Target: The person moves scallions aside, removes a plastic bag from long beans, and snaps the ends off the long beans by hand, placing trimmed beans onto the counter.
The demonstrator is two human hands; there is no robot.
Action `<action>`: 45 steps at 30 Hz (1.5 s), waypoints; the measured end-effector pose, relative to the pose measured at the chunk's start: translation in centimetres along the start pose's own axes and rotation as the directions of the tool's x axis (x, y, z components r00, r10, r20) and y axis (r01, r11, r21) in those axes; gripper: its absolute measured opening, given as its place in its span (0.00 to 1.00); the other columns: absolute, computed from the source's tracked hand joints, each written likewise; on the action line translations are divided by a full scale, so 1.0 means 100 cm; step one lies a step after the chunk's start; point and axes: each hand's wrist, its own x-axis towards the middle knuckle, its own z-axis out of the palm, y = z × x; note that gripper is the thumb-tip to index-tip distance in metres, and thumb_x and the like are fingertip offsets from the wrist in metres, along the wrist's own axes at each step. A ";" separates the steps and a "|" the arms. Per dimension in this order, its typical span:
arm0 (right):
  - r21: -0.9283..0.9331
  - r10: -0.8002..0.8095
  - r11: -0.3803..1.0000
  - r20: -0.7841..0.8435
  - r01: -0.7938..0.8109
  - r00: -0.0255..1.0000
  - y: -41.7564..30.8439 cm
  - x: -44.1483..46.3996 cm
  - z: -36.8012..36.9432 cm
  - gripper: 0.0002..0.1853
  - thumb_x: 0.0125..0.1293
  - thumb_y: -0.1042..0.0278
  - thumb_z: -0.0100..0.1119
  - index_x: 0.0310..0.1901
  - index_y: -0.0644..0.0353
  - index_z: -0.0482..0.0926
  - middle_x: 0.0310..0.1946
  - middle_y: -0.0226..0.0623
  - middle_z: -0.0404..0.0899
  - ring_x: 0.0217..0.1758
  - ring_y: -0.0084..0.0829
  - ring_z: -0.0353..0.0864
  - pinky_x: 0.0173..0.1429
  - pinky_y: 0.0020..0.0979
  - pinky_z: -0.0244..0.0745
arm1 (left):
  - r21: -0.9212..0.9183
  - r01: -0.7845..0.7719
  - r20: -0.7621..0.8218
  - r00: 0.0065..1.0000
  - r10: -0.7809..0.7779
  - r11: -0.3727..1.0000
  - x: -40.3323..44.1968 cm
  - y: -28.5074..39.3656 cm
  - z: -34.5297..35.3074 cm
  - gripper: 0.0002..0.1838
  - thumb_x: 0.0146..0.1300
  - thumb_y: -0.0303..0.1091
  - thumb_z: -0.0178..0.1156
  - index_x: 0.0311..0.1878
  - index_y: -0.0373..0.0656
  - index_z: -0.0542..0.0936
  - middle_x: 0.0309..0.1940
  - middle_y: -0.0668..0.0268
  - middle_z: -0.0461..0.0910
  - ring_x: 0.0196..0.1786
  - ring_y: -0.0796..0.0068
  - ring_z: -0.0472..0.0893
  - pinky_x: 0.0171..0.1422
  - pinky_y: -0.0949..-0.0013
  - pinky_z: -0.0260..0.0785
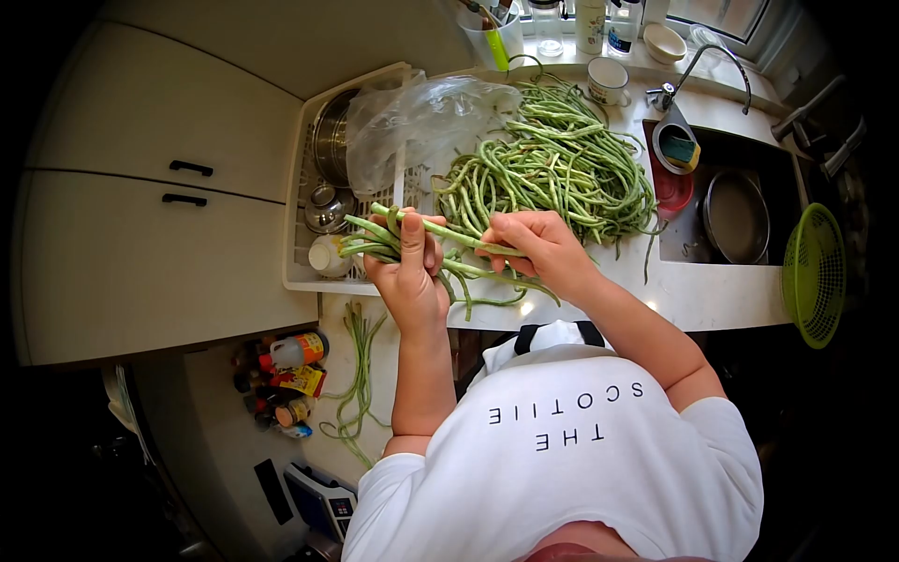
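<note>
My left hand [409,272] is closed round a small bunch of green long beans [371,245], whose ends stick out on both sides of the fist. One bean [448,231] runs from under its thumb across to my right hand [543,245], which pinches that bean's other end between thumb and fingers. Other held beans hang below, between the hands and the counter's front edge. Just behind my hands lies a large tangled pile of long beans [562,164] on the white counter [721,298].
A white dish rack [298,211] with metal pots and a crumpled plastic bag [412,117] stands left. To the right are a sink [688,245] with a pan and a green colander [815,276]. More beans [354,384] and bottles [298,349] lie at lower left.
</note>
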 end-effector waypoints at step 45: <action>0.002 0.207 0.978 0.040 -0.208 0.977 0.058 -0.017 -0.096 0.09 0.69 0.71 0.60 0.47 0.65 0.81 0.32 0.33 0.82 0.33 0.20 0.78 0.39 0.24 0.73 | -0.818 -0.156 -0.087 0.985 0.149 0.554 -0.020 0.177 -0.146 0.11 0.74 0.34 0.54 0.51 0.37 0.72 0.27 0.69 0.63 0.24 0.79 0.61 0.27 0.75 0.58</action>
